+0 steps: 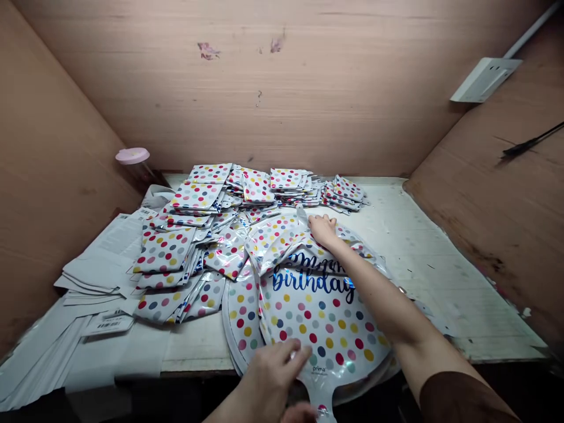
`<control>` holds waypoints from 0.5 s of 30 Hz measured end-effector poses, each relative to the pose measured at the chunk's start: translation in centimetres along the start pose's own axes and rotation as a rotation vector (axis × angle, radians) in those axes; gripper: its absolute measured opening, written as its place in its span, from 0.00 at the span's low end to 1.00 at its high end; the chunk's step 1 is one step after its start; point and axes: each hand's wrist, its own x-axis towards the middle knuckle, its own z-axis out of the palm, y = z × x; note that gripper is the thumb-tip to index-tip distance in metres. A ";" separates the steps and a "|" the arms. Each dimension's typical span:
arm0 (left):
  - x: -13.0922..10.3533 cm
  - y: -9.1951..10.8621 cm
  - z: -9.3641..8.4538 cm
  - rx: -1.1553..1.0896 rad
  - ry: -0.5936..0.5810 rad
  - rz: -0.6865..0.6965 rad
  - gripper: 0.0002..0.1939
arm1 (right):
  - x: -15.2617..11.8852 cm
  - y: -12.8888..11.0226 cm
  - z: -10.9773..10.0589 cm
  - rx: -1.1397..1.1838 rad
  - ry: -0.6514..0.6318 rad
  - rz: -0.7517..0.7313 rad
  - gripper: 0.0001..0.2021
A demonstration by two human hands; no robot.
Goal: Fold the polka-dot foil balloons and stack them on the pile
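A flat, uninflated foil balloon (pixel 308 317) with coloured dots and blue "birthday" lettering lies on other flat balloons at the front of the table. Its upper part is creased and partly folded over. My right hand (pixel 322 229) reaches to the far edge, fingers curled on the foil beside a clear tab (pixel 302 216). Close to the near edge, my left hand (pixel 277 370) is slightly blurred, its fingers bent and apart above the foil, left of the balloon's neck (pixel 321 393). Folded dotted balloons (pixel 165 249) are piled to the left.
More folded balloons (pixel 288 179) line the back of the table. White paper sheets and printed cards (pixel 99 249) spread over the left side. A pink-lidded container (pixel 133 156) stands in the back left corner. Wooden panels enclose the table; a white socket (pixel 484 80) is on the right.
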 end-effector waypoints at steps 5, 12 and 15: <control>5.6 -6.8 -3.1 0.280 0.256 -0.524 0.38 | 0.1 0.8 0.4 -0.065 -0.045 -0.036 0.14; 6.2 -14.7 -7.6 0.241 -0.146 -0.865 0.25 | -0.4 2.7 -0.3 -0.095 -0.054 -0.106 0.17; 6.1 -13.2 -6.5 0.400 0.023 -0.710 0.22 | 0.3 2.2 -1.0 -0.084 -0.055 -0.104 0.16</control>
